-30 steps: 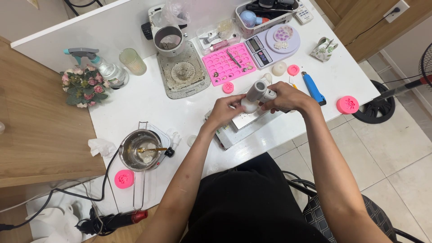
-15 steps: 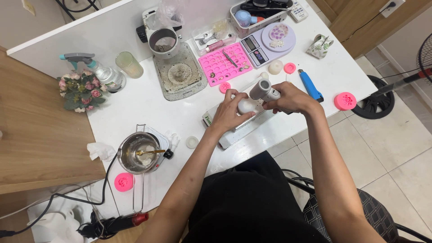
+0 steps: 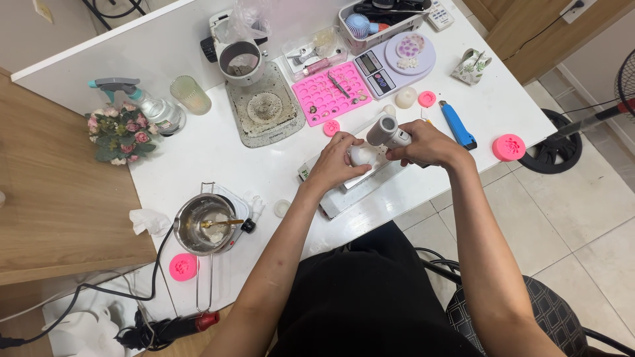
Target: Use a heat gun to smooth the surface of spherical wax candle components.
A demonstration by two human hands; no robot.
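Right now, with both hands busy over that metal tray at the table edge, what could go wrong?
1. The metal tray seems to jut past the white table rim; pressing down might tip it.
2. The left hand holds a small white piece right at the grey tool in the right hand; a slip could hit fingers.
3. The metal pot has its black cord trailing off the edge, a snag risk.

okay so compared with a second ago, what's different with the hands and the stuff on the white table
Little has changed. The left hand still cups the small white piece, and the right hand still grips the grey cylindrical tool over the metal tray; both hands have drawn slightly closer together. The pink mould tray, steel pot, blue cutter and spray bottle lie as before.
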